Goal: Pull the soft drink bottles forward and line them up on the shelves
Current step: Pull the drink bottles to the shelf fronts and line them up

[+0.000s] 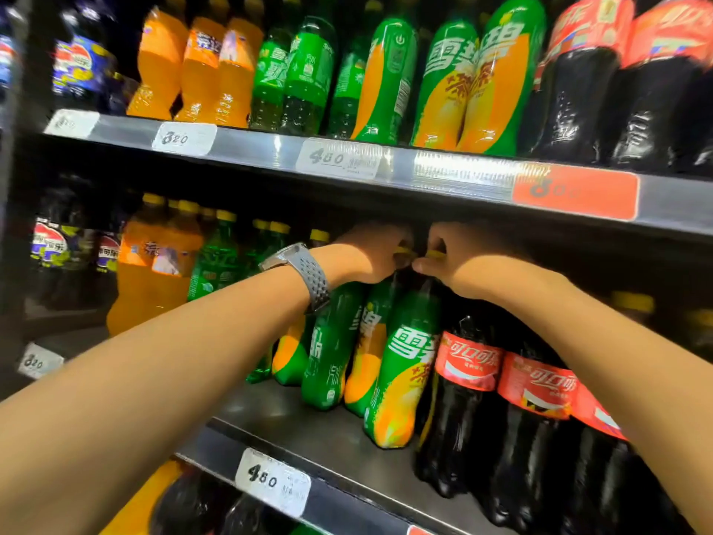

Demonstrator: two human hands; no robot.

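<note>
Each hand, left hand point(372, 252) and right hand point(449, 256), pinches a yellow cap atop green-and-orange bottles point(401, 380) tilted directly beneath them.

shop – drinks aisle | stocked shelves point(386, 167) | price tags point(273, 481) – soda bottles point(397, 372)

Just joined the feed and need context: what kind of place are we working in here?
Most likely a shop's drinks aisle. Tiered shelves hold rows of soft drink bottles, and price tags sit on the shelf edges. Both hands, left and right, grip yellow bottle caps.
</note>
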